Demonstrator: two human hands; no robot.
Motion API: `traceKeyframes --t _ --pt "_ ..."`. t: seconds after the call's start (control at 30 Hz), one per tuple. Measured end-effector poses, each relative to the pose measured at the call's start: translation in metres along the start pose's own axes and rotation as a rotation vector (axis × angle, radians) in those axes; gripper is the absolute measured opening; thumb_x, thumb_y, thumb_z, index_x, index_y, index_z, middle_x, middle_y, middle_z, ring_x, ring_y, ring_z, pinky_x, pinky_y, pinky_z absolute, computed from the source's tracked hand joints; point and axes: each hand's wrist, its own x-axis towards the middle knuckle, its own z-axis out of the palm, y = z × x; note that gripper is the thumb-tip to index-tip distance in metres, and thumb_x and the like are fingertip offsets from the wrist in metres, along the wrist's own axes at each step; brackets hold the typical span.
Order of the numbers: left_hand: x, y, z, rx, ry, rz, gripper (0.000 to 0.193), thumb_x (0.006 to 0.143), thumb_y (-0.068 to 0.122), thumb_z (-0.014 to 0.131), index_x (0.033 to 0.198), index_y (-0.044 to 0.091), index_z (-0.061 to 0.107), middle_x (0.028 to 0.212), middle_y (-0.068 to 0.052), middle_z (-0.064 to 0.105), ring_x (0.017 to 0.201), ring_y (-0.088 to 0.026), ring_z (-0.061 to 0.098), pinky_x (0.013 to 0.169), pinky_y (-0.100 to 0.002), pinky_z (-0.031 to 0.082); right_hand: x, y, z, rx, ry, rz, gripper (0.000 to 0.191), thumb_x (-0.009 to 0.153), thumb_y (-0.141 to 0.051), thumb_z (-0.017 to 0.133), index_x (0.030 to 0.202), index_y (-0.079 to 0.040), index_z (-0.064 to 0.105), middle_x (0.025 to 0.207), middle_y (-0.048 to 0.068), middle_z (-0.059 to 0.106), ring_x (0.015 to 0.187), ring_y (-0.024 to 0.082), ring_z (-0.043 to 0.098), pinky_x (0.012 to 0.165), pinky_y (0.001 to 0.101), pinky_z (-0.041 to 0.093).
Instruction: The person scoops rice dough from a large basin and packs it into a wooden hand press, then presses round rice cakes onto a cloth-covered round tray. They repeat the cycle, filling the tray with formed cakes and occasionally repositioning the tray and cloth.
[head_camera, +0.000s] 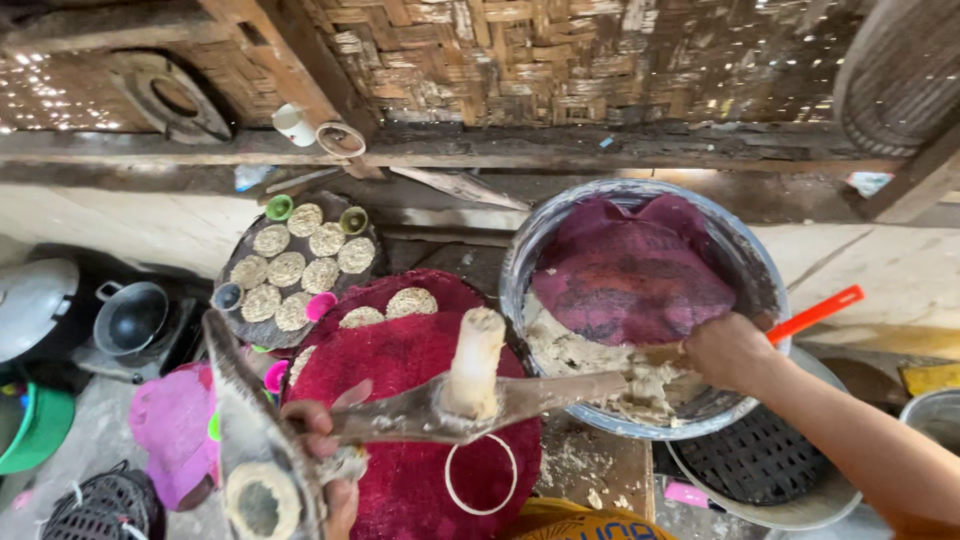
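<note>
My right hand (728, 350) reaches into a large metal bowl (520, 270) of pale crumbly dough (580, 355). It is closed on an orange-handled tool (815, 312) whose tip lies in the dough. A purple cloth (630, 265) covers the far half of the bowl. My left hand (322, 455) grips a wooden press (440, 405) that has a long lever and an upright plunger (475, 360). The press lies across a round red mat (420, 450), which carries two pressed noodle discs (388, 308) and a white ring (482, 476).
A dark round tray (245, 330) at the left holds several noodle discs and small coloured cups. Further left are a grey lid (35, 300), a dark pot (130, 318), a green basin (35, 425) and a pink cloth (172, 420). A basin with a black grid (760, 460) sits under my right arm.
</note>
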Motion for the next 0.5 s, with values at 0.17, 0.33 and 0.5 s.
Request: traceKeyframes --t 0.17,0.33,0.5 --pt "0.003 0.016 -0.071 -0.059 -0.429 -0.28 0.035 0.083 -0.005 0.085 0.112 0.007 0.071 0.116 -0.006 0.055 0.12 -0.037 0.069 0.116 -0.076 0.038 0.019 -0.02 -0.02 -0.06 -0.246 0.045 0.031 0.101 -0.038 0.061 0.104 -0.008 0.07 0.094 0.01 0.075 0.082 0.017 0.076 0.069 0.0345 0.064" --pt "-0.045 0.014 -0.123 -0.101 -0.196 -0.112 0.034 0.085 -0.004 0.079 0.116 0.01 0.073 0.114 0.002 0.061 0.126 -0.025 0.056 0.115 -0.078 0.036 0.062 -0.06 -0.036 0.012 -0.096 0.029 0.032 0.097 -0.038 0.062 0.096 -0.008 0.073 0.093 0.009 0.071 0.076 0.016 0.068 0.069 0.0359 0.059" --pt "-0.034 0.029 -0.127 -0.114 -0.479 -0.107 0.032 0.085 -0.003 0.073 0.116 0.006 0.072 0.117 0.001 0.063 0.124 -0.022 0.056 0.121 -0.08 0.031 0.093 -0.107 -0.07 0.069 -0.098 -0.06 0.021 0.098 -0.024 0.061 0.097 -0.006 0.072 0.101 0.014 0.069 0.091 0.022 0.072 0.081 0.0409 0.062"
